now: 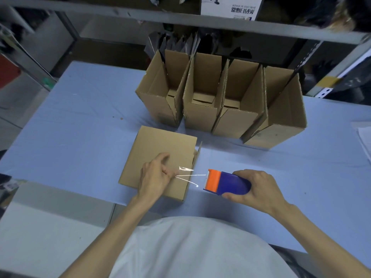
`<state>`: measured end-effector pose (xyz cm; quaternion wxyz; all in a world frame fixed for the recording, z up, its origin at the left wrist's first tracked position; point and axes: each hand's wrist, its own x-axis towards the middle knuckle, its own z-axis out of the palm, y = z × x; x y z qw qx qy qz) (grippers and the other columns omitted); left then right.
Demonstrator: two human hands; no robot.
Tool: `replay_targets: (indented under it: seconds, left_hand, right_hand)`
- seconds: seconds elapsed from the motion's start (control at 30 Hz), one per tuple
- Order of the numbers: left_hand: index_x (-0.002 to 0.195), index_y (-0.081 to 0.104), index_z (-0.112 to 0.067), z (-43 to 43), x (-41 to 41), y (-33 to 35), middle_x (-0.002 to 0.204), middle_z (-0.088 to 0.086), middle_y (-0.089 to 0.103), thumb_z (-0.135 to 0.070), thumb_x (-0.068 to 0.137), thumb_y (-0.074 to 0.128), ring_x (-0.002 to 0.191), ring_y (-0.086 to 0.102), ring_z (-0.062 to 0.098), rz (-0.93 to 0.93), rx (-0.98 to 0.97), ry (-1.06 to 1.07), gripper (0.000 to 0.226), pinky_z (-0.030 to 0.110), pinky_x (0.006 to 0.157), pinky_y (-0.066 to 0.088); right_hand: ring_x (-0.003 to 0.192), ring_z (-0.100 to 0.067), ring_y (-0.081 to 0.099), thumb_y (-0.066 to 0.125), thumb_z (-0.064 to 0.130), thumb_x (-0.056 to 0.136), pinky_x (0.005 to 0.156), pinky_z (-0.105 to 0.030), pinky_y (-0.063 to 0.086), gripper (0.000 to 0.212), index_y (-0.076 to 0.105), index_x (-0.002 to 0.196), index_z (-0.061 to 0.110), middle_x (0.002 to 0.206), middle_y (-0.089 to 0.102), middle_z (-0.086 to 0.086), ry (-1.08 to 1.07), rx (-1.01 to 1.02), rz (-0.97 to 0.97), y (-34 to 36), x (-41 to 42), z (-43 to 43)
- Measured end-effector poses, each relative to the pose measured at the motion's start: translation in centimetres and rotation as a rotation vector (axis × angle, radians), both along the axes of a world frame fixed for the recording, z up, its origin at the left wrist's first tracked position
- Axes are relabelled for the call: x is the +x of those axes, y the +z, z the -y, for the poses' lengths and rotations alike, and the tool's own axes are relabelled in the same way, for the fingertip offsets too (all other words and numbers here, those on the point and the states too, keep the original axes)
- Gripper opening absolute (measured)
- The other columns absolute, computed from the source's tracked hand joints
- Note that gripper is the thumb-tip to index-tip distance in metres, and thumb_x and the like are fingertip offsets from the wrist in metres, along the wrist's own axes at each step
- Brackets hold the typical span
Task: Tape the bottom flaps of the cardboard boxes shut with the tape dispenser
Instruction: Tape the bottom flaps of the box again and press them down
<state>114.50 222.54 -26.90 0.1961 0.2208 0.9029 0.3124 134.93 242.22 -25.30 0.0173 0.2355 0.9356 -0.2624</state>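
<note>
Box [158,145] lies closed side up on the table [80,127], near the front edge at centre. Left hand [154,177] rests on the box's right half, fingers curled, pinching the end of the tape [190,175]. The tape spans from there past the box's right edge to the dispenser [226,182]. Right hand [259,189] grasps the dispenser just right of the box. Four open boxes [200,117] stand in a row toward the far edge.
</note>
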Motion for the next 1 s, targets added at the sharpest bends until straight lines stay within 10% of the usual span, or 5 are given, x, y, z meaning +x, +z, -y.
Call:
replay_targets:
  seconds: [0.3,1.0]
  left_hand:
    - [0.079,0.064,-0.016,0.2,0.4,-0.5,0.068,-0.007,0.063,-0.026,0.074,0.081,0.067,0.061,0.013,0.053,0.064,0.123,0.020,0.035,0.071,0.053]
    - [0.079,0.045,-0.020,-0.3,-0.5,-1.0,0.066,-0.012,0.052,-0.043,0.069,0.081,0.064,0.050,0.019,-0.205,-0.173,-0.084,0.044,0.030,0.058,0.032]
  right_hand:
    - [0.062,-0.006,0.051,0.076,0.064,0.062,0.053,-0.010,0.032,0.048,0.067,0.091,0.027,0.073,0.062,0.014,0.000,0.044,-0.017,0.1,-0.1,0.1]
    - [0.071,-0.009,0.058,0.069,0.069,0.065,0.057,-0.016,0.044,0.051,0.063,0.094,0.028,0.082,0.066,0.011,0.047,0.006,0.143,-1.5,-1.0,-0.3]
